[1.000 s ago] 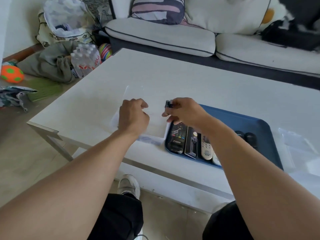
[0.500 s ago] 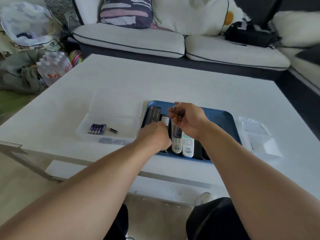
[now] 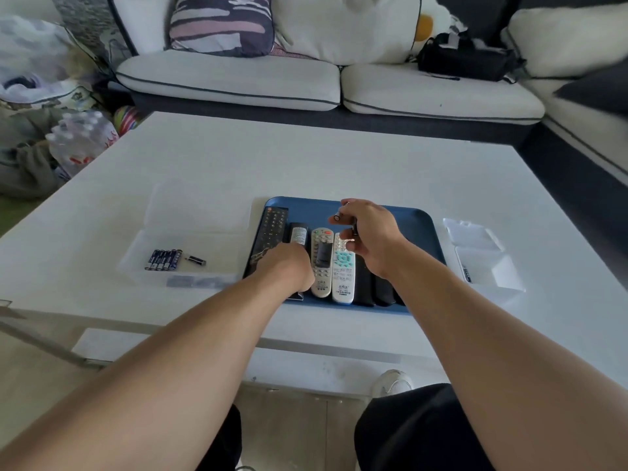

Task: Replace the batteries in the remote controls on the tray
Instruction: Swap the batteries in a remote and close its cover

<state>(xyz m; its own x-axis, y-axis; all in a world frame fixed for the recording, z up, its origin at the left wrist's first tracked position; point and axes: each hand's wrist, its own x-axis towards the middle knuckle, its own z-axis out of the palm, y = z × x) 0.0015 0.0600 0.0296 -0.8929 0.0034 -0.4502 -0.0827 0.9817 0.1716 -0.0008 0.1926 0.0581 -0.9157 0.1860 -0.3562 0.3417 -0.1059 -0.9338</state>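
Left hand (image 3: pixel 289 266) curled, covers black remote (image 3: pixel 298 234), grip unclear; right hand (image 3: pixel 370 232) pinches batteries (image 3: pixel 353 227), seemingly two.

The left hand (image 3: pixel 289 266) has moved from the clear plastic box (image 3: pixel 190 246) at left-centre onto the black remote (image 3: pixel 298 234) in the blue tray (image 3: pixel 421 219); the right hand (image 3: pixel 368 237) moved above the tray's remotes.

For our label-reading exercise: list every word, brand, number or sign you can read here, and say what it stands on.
None reads clearly.
White remote: print below its buttons, too small.
Grey remote: bottom print blurred.
Sticker on the black remote: blurred.
Blue batteries: labels too small.
Bottle pack: red marks, unreadable.
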